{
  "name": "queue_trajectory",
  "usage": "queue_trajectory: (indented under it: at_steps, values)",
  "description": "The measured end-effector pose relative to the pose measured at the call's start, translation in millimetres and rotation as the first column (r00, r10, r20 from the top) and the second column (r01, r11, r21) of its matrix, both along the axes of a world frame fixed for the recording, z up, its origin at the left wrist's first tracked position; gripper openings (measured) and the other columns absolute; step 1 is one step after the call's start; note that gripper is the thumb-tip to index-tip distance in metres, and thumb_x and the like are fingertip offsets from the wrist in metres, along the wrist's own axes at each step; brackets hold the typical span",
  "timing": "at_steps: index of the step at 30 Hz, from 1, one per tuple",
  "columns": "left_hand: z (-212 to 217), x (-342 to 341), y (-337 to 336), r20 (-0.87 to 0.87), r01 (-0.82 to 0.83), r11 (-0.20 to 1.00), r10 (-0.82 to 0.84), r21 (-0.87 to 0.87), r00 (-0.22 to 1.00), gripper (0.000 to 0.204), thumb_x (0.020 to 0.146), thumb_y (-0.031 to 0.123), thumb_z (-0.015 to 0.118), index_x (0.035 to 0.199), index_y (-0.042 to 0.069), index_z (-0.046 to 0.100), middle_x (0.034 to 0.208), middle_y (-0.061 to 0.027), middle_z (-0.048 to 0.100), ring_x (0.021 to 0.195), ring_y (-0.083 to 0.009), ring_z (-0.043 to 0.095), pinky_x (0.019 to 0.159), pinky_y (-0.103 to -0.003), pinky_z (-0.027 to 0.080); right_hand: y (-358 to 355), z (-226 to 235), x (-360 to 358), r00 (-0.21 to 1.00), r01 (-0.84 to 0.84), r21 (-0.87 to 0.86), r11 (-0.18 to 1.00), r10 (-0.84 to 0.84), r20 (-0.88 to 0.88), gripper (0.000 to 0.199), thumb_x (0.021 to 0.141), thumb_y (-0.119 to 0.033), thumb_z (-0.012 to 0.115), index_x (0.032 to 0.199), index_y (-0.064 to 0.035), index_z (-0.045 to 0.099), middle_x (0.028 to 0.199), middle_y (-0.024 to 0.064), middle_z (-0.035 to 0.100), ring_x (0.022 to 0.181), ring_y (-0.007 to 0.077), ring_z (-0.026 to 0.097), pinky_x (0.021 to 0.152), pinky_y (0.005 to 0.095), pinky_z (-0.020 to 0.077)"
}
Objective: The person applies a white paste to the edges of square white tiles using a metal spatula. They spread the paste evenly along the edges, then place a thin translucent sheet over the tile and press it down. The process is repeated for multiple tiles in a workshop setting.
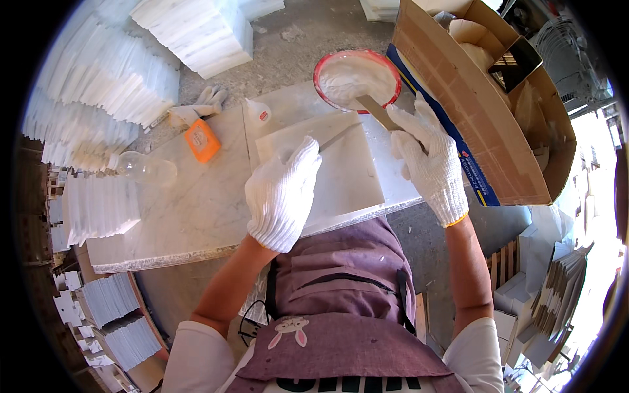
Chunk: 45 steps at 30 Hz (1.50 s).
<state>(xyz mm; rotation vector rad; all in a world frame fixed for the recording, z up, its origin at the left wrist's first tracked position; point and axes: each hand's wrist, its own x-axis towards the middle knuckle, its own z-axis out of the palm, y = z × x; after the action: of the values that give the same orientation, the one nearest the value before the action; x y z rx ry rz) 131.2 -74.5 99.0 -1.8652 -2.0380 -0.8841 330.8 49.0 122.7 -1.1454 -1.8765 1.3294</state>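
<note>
Both my hands wear white knitted gloves. My right hand is closed around a flat putty knife, whose blade reaches the edge of a red-rimmed bowl of white paste. Closed too, my left hand grips a thin, narrow scraper blade that points right over a pale marble tile. The scraper's handle is hidden by the glove. Beneath the tile lies a larger marble slab serving as a worktop. A small white squeeze bottle stands beyond the tile.
On the slab's left are an orange pack and a clear plastic bottle. Work gloves lie behind them. Tall stacks of marble tiles line the left and back. A big cardboard box stands close by my right hand.
</note>
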Motion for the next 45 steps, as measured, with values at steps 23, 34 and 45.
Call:
queue_trajectory:
  at_steps: [23,34,45]
  values:
    - [-10.9,-3.5,-11.0,0.354,-0.023,0.995,-0.013,0.096,0.935,0.029,0.081,0.004,0.077,0.109,0.005,0.07,0.087,-0.0085,0.069,0.065,-0.0222,0.065,0.059,-0.032,0.052,-38.9,-15.2,8.8,0.999,-0.049,-0.015,0.999,0.049,0.012,0.036,0.093,-0.006,0.059,0.129,-0.0023,0.063,0.095,0.0155,0.071,0.08,0.0168,0.066,0.076,0.0308,0.0531]
    - [-12.9,0.0,-2.9,0.234,-0.067,0.979,0.02,0.193,0.972,0.024,0.079,0.006,0.08,0.1,0.007,0.068,0.082,-0.01,0.07,0.066,-0.0285,0.067,0.06,-0.037,0.053,-41.6,9.5,10.2,0.951,-0.048,-0.409,0.911,-0.084,-0.298,0.055,0.099,-0.011,0.058,0.151,-0.0072,0.043,0.08,0.0023,0.062,0.057,0.0042,0.05,0.051,0.02,0.0414]
    - [-12.9,15.1,-17.7,0.858,-0.016,0.998,-0.046,0.062,0.512,0.025,0.096,0.009,0.065,0.116,-0.006,0.061,0.091,-0.0124,0.068,0.074,-0.0134,0.068,0.063,-0.027,0.058,65.5,-29.4,-15.4,0.973,-0.007,0.531,0.848,-0.117,0.2,0.024,0.094,-0.016,0.059,0.112,-0.0066,0.071,0.085,0.0099,0.069,0.069,0.0216,0.063,0.065,0.033,0.0516]
